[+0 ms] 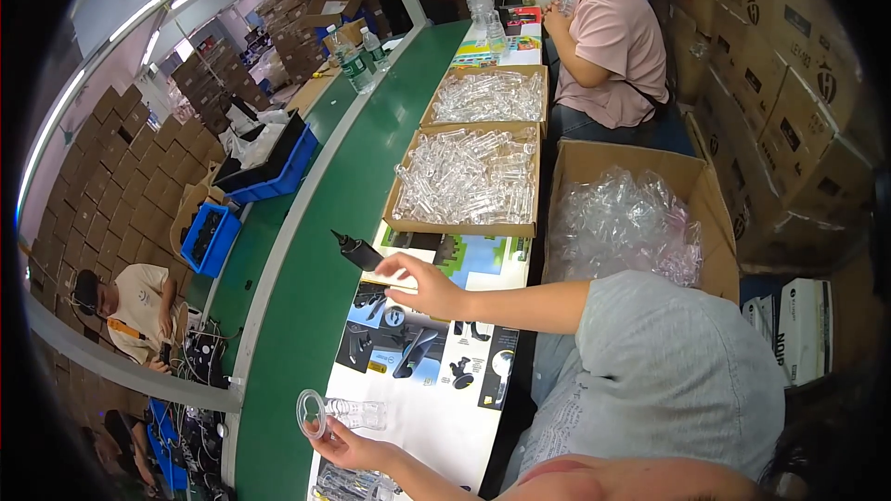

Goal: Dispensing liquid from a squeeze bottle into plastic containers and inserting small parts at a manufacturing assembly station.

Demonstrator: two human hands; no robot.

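My left hand (pixel 342 445) grips a clear plastic tube (pixel 364 415) near its wide round rim, which faces left; the ribbed body extends to the right over the table. Farther up the table, my right hand (pixel 422 286) is open, fingers curved and apart. Just beyond its fingertips is a black bottle (pixel 357 251) with a pointed nozzle, tilted toward the upper left in the picture. Whether the fingers touch its base cannot be made out. Below my left hand lie several clear plastic pieces (pixel 357 482), partly cut off.
Cardboard trays of clear tubes (pixel 469 176) stand farther up the printed table cover (pixel 418 408). A carton of clear plastic bags (pixel 622 223) is at the right. A green conveyor belt (pixel 288 334) runs alongside. A person in pink (pixel 617 46) sits at the far end.
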